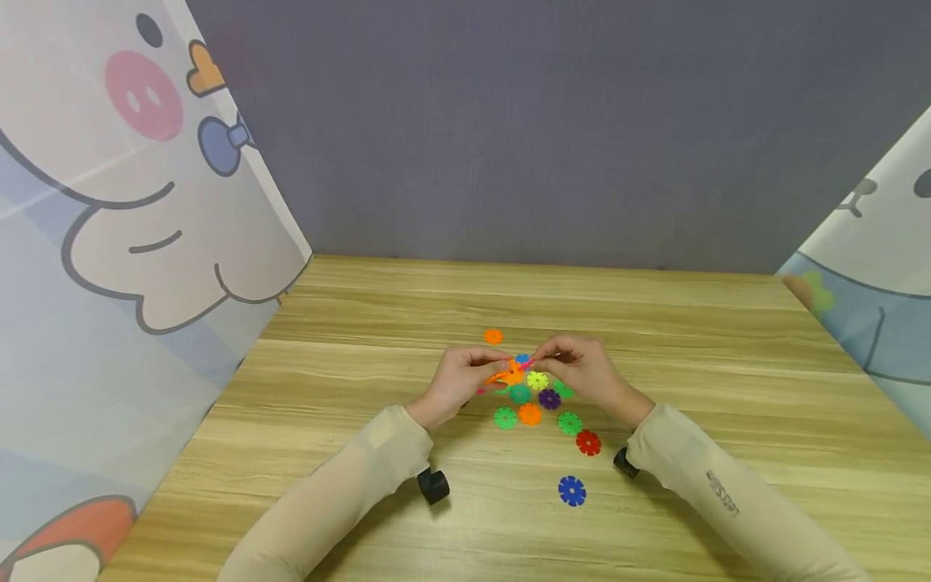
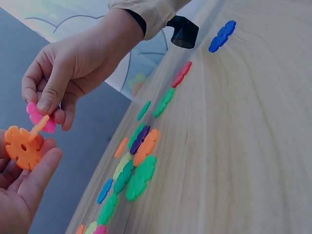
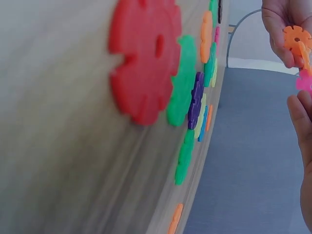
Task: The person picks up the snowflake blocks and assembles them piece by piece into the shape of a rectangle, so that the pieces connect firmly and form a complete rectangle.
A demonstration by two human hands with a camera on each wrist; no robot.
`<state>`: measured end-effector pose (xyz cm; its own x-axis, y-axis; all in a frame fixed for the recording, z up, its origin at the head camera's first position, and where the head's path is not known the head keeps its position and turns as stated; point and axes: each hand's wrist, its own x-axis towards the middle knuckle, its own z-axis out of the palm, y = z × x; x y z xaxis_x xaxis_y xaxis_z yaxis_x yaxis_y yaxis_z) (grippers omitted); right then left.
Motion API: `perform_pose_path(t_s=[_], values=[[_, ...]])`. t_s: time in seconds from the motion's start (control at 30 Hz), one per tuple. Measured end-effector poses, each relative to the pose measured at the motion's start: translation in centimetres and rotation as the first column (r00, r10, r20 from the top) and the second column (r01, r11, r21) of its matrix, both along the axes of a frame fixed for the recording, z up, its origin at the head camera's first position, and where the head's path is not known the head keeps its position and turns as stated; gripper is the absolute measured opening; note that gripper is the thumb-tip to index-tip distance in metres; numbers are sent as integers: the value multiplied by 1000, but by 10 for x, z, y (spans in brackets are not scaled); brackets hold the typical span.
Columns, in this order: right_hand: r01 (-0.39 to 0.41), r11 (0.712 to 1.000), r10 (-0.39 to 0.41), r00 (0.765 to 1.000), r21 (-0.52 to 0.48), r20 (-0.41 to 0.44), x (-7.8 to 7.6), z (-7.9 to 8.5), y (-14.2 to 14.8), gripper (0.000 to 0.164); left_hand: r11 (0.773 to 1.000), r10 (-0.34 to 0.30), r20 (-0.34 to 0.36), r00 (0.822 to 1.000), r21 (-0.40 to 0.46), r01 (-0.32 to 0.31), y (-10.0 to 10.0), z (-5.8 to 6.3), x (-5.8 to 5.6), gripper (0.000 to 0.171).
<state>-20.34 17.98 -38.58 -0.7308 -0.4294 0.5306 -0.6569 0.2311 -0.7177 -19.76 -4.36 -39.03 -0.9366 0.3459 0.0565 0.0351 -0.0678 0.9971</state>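
Observation:
My left hand point(image 1: 460, 378) pinches an orange notched disc point(image 2: 23, 147), a flat snowflake-shaped building piece. A second orange disc point(image 2: 39, 127), seen edge-on, is joined to it in the left wrist view. Between the thumb and fingers of my right hand point(image 1: 584, 370) is a pink notched disc point(image 2: 38, 115), touching the edge-on orange one. Whether the pink disc is fully slotted in cannot be told. Both hands are raised above the table, close together. In the right wrist view the orange disc point(image 3: 296, 40) and pink disc point(image 3: 304, 82) show at the right edge.
Loose notched discs lie under and before the hands: yellow point(image 1: 537, 381), purple point(image 1: 549, 399), orange point(image 1: 529, 415), green point(image 1: 570, 423), red point(image 1: 588, 443) and others. A blue disc point(image 1: 572, 491) lies nearest me. Another orange disc point(image 1: 493, 336) lies farther back on the wooden table point(image 1: 349, 323).

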Motion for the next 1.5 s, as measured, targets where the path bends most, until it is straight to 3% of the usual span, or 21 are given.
perform_pose_path(t_s=[0.33,0.67,0.87,1.0,1.27,1.5], values=[[20,1000,-21,999,22,32,-1,-2,0,18,1000,-13,-6,1000,-20,13,1,-1,-2,19],[56,996,-64,992,74,107,-3,1,-1,8,993,-98,6,995,-68,98,-5,-2,-4,23],[31,998,-39,991,62,124,-7,3,0,10,993,-72,-16,997,-99,70,-7,-5,-6,19],[68,995,-77,988,71,134,-10,8,5,10,993,-69,-23,997,-97,67,-8,-6,-7,19],[148,979,-184,938,140,294,-14,17,20,23,994,-69,8,998,-89,70,-8,-7,-8,19],[151,970,-211,914,192,347,-21,17,35,28,994,-97,19,995,-50,98,-8,-9,-8,18]])
